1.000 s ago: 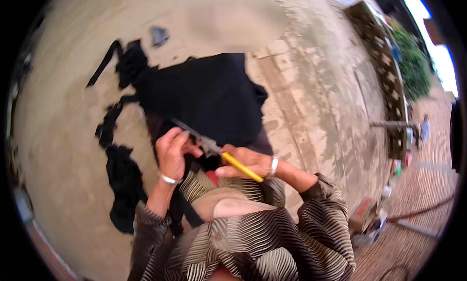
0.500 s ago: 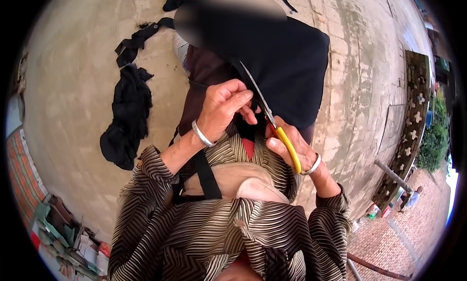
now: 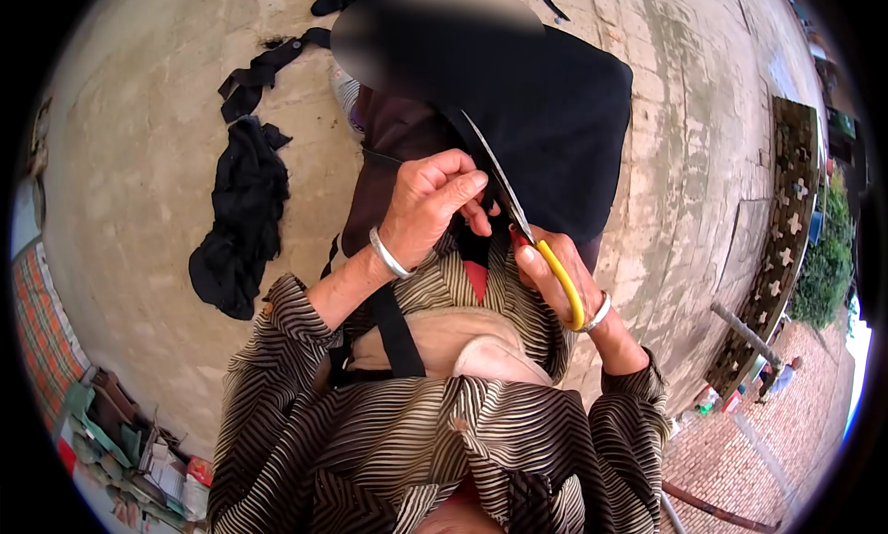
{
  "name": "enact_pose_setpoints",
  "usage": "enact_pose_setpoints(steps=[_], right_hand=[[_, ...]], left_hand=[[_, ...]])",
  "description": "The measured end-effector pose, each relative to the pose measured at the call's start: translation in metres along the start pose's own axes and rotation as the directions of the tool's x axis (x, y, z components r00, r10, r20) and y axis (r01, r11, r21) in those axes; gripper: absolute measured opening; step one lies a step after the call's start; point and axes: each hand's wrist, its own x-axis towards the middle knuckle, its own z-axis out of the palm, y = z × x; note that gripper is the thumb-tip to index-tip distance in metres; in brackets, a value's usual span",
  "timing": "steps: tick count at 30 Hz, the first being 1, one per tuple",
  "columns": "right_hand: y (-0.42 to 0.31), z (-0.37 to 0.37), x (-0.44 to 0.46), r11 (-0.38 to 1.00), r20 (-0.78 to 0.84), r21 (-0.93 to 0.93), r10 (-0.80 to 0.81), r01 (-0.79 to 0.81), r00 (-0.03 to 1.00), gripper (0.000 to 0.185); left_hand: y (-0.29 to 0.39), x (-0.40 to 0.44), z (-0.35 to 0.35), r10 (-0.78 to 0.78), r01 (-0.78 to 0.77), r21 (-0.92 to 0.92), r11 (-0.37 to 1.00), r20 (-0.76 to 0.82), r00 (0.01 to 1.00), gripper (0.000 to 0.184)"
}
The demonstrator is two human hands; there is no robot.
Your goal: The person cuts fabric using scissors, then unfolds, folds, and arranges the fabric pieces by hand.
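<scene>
A large black cloth (image 3: 564,118) lies over my lap. My left hand (image 3: 435,196) is closed, thumb and fingers pinched at the cloth's near left edge; the exact spot in the pinch is partly hidden. My right hand (image 3: 560,275) grips a pair of scissors (image 3: 561,280) with a yellow handle loop, and a bit of red shows by the pivot. The long blades point up and away along the cloth, just right of my left fingertips. How far apart the blades are is hard to see.
Crumpled black cloth (image 3: 245,215) and black strips (image 3: 264,72) lie on the concrete floor to the left, with more scraps at the top. A patterned low wall (image 3: 786,210) stands at the right. A person (image 3: 782,380) is far off on the brick paving.
My right hand and the scissors have shifted slightly right and down. The left hand keeps its pinch and has barely moved. The cloth's right side has moved a little outward.
</scene>
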Motion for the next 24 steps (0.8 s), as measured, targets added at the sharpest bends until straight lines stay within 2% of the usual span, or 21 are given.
enact_pose_setpoints(steps=[1,3,5,7,10,14,19,23,24], right_hand=[[-0.002,-0.001,0.000,1.000,0.004,-0.002,-0.003,0.003,1.000,0.060],[-0.005,-0.004,0.000,0.985,0.025,-0.111,-0.128,0.130,0.991,0.058],[-0.005,-0.008,0.002,0.992,0.085,-0.079,-0.092,0.099,0.992,0.057],[-0.004,-0.008,0.006,0.986,0.079,-0.014,-0.166,0.168,0.983,0.056],[-0.015,-0.007,0.008,0.982,0.088,0.007,-0.189,0.189,0.978,0.056],[-0.009,-0.006,0.008,0.991,0.046,-0.030,-0.127,0.128,0.991,0.056],[-0.021,-0.003,0.009,0.996,-0.012,0.014,-0.088,0.088,0.996,0.057],[-0.019,-0.003,0.009,0.998,0.027,0.069,-0.009,0.007,1.000,0.055],[-0.022,-0.004,0.008,0.996,0.023,0.057,-0.065,0.064,0.998,0.054]], left_hand=[[0.000,0.000,0.000,-0.001,0.001,0.014,1.000,-0.004,1.000,0.021],[0.002,-0.001,0.000,-0.007,0.007,0.002,1.000,-0.013,1.000,0.021],[0.002,-0.002,0.001,-0.016,0.016,-0.011,1.000,-0.015,1.000,0.021],[0.001,-0.003,0.002,-0.023,0.023,0.048,0.999,-0.006,1.000,0.020],[0.002,-0.002,0.001,-0.009,0.009,0.020,1.000,-0.013,1.000,0.018],[-0.001,-0.003,0.000,-0.007,0.007,0.020,1.000,-0.011,1.000,0.018],[0.000,-0.004,0.001,-0.011,0.011,0.031,0.999,-0.010,1.000,0.018],[-0.002,-0.004,-0.002,0.001,-0.001,0.035,0.999,0.007,1.000,0.016],[-0.002,-0.004,-0.002,0.000,0.000,0.023,1.000,0.004,1.000,0.016]])
